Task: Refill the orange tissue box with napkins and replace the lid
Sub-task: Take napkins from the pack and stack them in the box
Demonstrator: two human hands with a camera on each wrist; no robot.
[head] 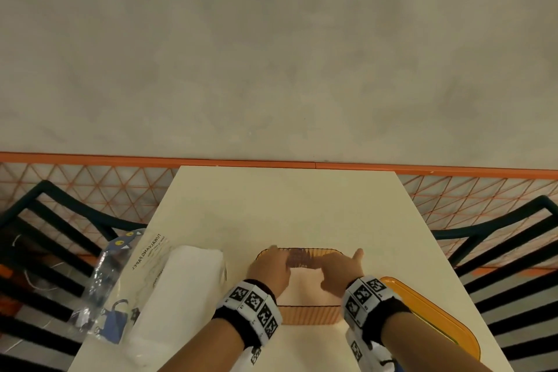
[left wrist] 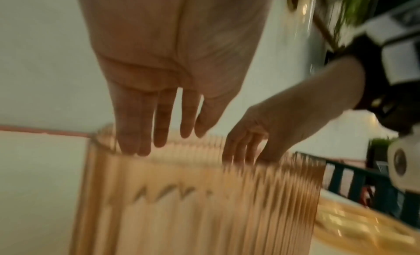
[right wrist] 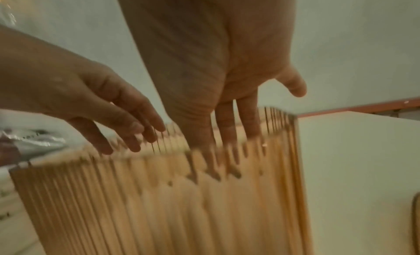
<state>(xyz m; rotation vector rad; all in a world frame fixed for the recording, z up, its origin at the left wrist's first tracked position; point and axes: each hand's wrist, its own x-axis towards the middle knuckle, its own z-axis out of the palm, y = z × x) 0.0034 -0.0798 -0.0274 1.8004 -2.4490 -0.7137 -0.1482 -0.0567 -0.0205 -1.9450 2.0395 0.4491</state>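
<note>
Box (head: pixel 306 314) sits open under both hands, napkins (head: pixel 303 284) inside. Left hand (head: pixel 267 269) and right hand (head: pixel 341 270) press them with straight fingers, gripping nothing. Lid (head: pixel 437 320) lies just right of the right hand.

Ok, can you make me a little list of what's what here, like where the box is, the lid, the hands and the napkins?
box: orange ribbed tissue box, lid off, on the white table
inside the box: white napkins
lid: orange lid lying on the table to the right of the box
left hand: left hand with straight fingers reaching down into the box
right hand: right hand doing the same beside it
spare napkins: white napkin pack in its plastic wrapper, left of the box
</note>
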